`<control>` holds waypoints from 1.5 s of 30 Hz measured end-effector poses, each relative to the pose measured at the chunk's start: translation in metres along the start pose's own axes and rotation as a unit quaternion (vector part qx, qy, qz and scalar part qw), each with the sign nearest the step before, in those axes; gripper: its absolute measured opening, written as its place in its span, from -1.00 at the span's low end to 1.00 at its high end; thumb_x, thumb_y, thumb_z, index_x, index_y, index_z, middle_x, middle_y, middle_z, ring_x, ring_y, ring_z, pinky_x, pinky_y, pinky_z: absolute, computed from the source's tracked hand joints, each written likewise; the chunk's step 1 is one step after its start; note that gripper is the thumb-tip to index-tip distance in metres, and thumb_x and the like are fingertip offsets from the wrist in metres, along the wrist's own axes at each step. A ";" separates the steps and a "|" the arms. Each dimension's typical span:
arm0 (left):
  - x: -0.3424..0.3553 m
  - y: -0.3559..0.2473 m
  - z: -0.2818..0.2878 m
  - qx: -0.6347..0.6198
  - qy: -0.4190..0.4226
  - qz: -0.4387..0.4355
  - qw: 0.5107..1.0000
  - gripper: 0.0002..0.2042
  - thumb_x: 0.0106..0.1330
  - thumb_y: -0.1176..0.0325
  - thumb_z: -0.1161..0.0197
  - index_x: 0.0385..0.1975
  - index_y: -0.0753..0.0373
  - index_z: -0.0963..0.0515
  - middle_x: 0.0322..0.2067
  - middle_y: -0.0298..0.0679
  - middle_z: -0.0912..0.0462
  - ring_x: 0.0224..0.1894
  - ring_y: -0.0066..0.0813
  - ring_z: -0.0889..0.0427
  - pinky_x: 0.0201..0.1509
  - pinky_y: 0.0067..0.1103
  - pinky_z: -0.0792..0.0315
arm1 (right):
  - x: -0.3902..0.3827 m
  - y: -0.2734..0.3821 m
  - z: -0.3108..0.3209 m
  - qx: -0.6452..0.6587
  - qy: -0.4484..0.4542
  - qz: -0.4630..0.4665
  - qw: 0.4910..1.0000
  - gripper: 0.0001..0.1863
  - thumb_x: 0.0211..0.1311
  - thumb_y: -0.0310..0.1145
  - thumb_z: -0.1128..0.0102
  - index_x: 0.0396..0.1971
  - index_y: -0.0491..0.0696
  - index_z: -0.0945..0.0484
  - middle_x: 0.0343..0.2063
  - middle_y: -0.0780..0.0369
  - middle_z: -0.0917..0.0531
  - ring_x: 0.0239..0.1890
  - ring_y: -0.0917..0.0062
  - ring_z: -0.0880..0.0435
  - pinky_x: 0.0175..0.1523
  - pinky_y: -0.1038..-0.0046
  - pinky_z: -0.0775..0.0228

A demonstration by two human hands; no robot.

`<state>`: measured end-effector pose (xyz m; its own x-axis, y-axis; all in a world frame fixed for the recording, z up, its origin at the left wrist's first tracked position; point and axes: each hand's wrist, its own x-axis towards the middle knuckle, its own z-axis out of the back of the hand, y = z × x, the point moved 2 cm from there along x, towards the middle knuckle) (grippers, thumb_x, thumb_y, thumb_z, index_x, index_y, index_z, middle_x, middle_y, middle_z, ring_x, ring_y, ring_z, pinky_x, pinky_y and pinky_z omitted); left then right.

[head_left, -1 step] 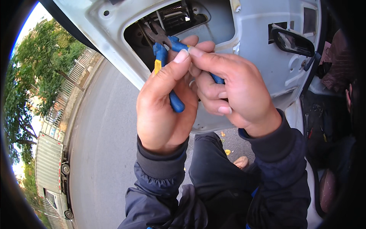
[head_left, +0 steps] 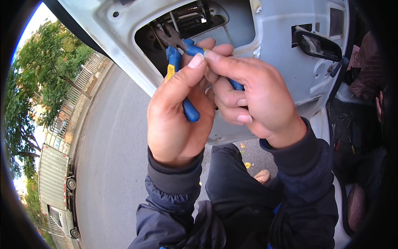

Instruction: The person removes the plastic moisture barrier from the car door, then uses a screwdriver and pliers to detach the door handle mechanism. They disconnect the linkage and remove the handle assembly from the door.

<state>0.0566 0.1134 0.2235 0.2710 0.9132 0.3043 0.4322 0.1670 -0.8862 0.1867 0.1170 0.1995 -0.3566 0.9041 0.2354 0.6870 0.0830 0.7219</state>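
Note:
Blue-and-yellow handled pliers (head_left: 174, 57) are held between both hands, their handles spread apart. My left hand (head_left: 172, 128) is closed around the left handle, whose blue end shows against the palm. With thumb and fingers, my right hand (head_left: 269, 95) grips the other handle, partly hidden by the fingers. The worn metal jaws point into a large opening in the white vehicle door (head_left: 282, 70). A thin metal rod (head_left: 174, 21) and dark mechanism parts (head_left: 192, 20) are beside the jaws. Whether the jaws touch or grip anything, I cannot tell.
A black-framed mirror-like part (head_left: 319, 46) is at the door's right. Far right lies the dark vehicle interior with small tools (head_left: 352, 139), and part of another person's hand (head_left: 379, 106) shows there. Across the road (head_left: 107, 145) stands a box truck (head_left: 54, 178).
My left hand and the pliers handle in it have shifted very slightly to the left. The right hand stays almost where it was.

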 end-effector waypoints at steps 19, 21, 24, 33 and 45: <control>-0.001 -0.006 -0.006 -0.072 0.005 0.024 0.997 -0.59 0.54 0.34 -0.07 0.26 0.49 -0.41 0.19 0.06 -0.60 0.24 -0.18 -0.58 0.39 -0.29 -0.41 | -0.004 0.003 -0.011 0.008 -0.013 -0.003 1.000 -0.59 0.63 -0.14 0.03 -0.39 -0.12 -0.49 -0.78 0.40 -0.23 -0.81 0.66 -0.14 -0.65 0.56 0.04; -0.001 -0.008 -0.006 -0.030 0.001 0.026 0.999 -0.47 0.57 0.26 0.04 0.41 0.51 -0.28 0.31 0.10 -0.50 0.28 -0.05 -0.56 0.37 -0.21 -0.45 | -0.004 0.004 -0.012 0.004 -0.012 0.004 1.000 -0.58 0.63 -0.14 0.04 -0.42 -0.11 -0.48 -0.78 0.39 -0.24 -0.81 0.66 -0.14 -0.65 0.56 0.04; 0.000 -0.008 -0.007 -0.041 0.014 0.016 0.999 -0.47 0.57 0.27 0.03 0.41 0.52 -0.27 0.32 0.10 -0.49 0.33 -0.05 -0.51 0.43 -0.21 -0.39 | -0.002 0.008 -0.012 -0.009 -0.008 0.002 1.000 -0.57 0.63 -0.14 0.05 -0.46 -0.10 -0.47 -0.79 0.39 -0.24 -0.82 0.66 -0.14 -0.66 0.56 0.04; 0.008 -0.004 -0.014 -0.083 -0.018 0.000 0.996 -0.49 0.56 0.29 0.00 0.37 0.54 -0.31 0.33 0.11 -0.48 0.37 -0.07 -0.48 0.48 -0.20 -0.33 | -0.001 0.022 -0.013 -0.062 -0.024 0.007 0.998 -0.59 0.62 -0.18 0.05 -0.44 -0.13 -0.48 -0.79 0.39 -0.24 -0.83 0.67 -0.16 -0.66 0.57 0.02; 0.009 -0.001 0.006 0.002 0.025 0.027 0.999 -0.41 0.54 0.18 -0.03 0.43 0.48 -0.26 0.36 0.11 -0.44 0.35 -0.08 -0.48 0.44 -0.19 -0.36 | 0.001 0.014 -0.004 -0.095 0.008 0.020 0.995 -0.62 0.61 -0.16 0.00 -0.36 -0.13 -0.48 -0.75 0.40 -0.27 -0.77 0.70 -0.18 -0.63 0.58 0.00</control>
<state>0.0533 0.1234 0.2250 0.3372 0.9009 0.2733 0.4129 0.1194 -0.9029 0.1934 0.1175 0.2118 -0.3422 0.8980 0.2765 0.5699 -0.0356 0.8209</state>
